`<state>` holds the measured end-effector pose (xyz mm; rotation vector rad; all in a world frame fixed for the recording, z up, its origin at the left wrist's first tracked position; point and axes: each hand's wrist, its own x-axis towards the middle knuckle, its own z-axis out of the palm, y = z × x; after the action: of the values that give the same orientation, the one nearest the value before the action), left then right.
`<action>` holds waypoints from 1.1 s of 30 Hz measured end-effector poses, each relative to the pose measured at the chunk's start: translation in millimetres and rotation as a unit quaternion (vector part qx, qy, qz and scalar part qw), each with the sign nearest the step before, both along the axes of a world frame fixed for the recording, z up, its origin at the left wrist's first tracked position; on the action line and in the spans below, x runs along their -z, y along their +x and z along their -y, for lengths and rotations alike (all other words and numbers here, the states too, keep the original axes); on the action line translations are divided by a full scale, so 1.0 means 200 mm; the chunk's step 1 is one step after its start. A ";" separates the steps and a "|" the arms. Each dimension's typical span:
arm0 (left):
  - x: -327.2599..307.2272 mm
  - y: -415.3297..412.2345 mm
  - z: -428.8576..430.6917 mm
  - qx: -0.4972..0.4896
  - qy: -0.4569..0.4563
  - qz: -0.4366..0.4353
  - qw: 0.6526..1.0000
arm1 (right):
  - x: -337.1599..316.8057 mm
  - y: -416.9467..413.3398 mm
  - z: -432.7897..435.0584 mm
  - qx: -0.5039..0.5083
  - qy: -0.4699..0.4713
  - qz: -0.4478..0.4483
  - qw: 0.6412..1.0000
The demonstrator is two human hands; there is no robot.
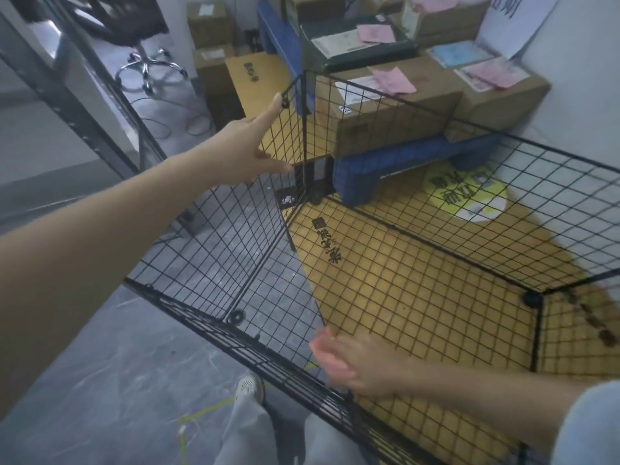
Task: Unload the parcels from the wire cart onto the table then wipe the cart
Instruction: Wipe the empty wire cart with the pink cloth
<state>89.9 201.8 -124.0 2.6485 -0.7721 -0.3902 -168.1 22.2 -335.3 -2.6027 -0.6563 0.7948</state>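
- Presently the cart (303, 135), a black wire-grid box with an open top, stands on a yellow mat (419, 280) directly in front of the person.
- Parcels (396, 119): brown cartons with paper labels, stacked on a blue platform (385, 162) just beyond the cart's far panel, outside the cart.
- Left hand (248, 142): arm stretched forward, fingers straight and spread, holding nothing. The forefinger tip touches the top corner of the cart's left panel beside a round connector, and the thumb lies against the mesh lower down.
- Right hand (355, 367): at the cart's near rim with fingers curled inward. Motion blur prevents telling whether they close round the wire.
- A metal rack (84, 105) stands to the left, with a chair (147, 65) behind it.
- One shoe (248, 387) shows on the grey floor below the near rim.
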 end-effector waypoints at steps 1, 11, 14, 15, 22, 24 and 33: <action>0.00 0.00 0.00 0.000 -0.001 0.000 1.000 | 0.01 -0.03 -0.03 -0.035 0.000 0.004 0.999; -0.01 -0.04 0.01 -0.003 0.023 0.010 1.000 | 0.03 0.24 0.84 0.200 -0.204 0.253 0.924; -0.01 -0.05 0.02 -0.009 0.029 0.013 0.999 | 0.06 0.25 0.99 0.261 -0.274 0.223 0.899; -0.02 -0.06 0.03 -0.012 0.029 0.011 0.999 | 0.09 0.26 0.99 0.266 -0.287 0.209 0.896; -0.03 -0.08 0.04 -0.032 0.038 0.012 0.999 | 0.15 0.18 0.82 0.303 -0.173 0.153 0.925; -0.03 -0.08 0.04 -0.031 0.040 0.013 0.999 | 0.17 0.08 0.72 0.258 -0.156 0.131 0.944; -0.03 -0.07 0.03 -0.034 0.049 0.006 0.998 | 0.12 -0.38 0.31 -0.125 -0.042 0.011 0.991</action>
<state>75.3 195.2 -118.0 2.7617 -0.6798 -0.4036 -245.0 -39.3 -359.2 -2.6406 -0.9902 0.8849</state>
